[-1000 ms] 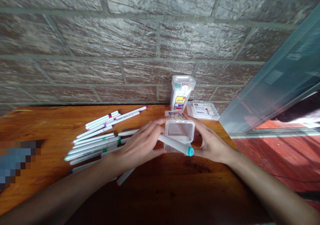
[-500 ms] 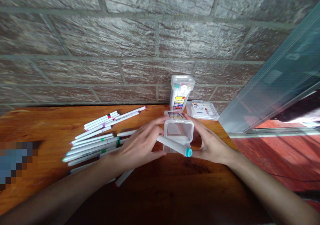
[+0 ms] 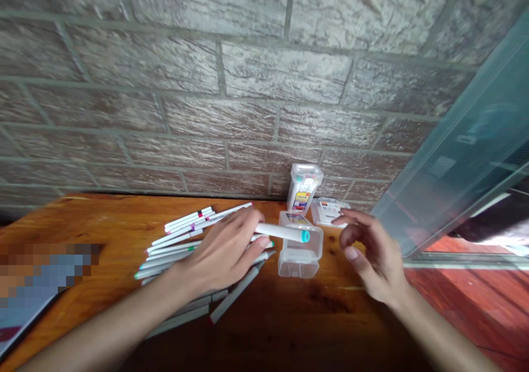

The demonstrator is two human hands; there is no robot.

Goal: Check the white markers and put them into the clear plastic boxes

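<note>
My left hand (image 3: 231, 245) is closed around a white marker (image 3: 285, 232) with a turquoise end pointing right. Beneath and beyond that hand, several loose white markers (image 3: 177, 259) lie spread on the wooden table (image 3: 297, 328); the hand hides some of them. A clear plastic case (image 3: 300, 267), its lid open, stands just right of the marker's tip. My right hand (image 3: 370, 256) hovers to the right of the case, fingers curled but apart, holding nothing and not touching the case.
Behind the open case, an upright clear case of markers (image 3: 305, 187) stands near the stone-block wall (image 3: 248, 113). A flat clear box (image 3: 330, 211) lies beside it. A translucent panel (image 3: 446, 124) rises at the right edge. A pixelated blue-grey object (image 3: 45, 289) lies at far left.
My right hand has let go of the clear case and drawn back to the right. My left hand, still gripping the marker, has moved left off the case. The view has shifted.
</note>
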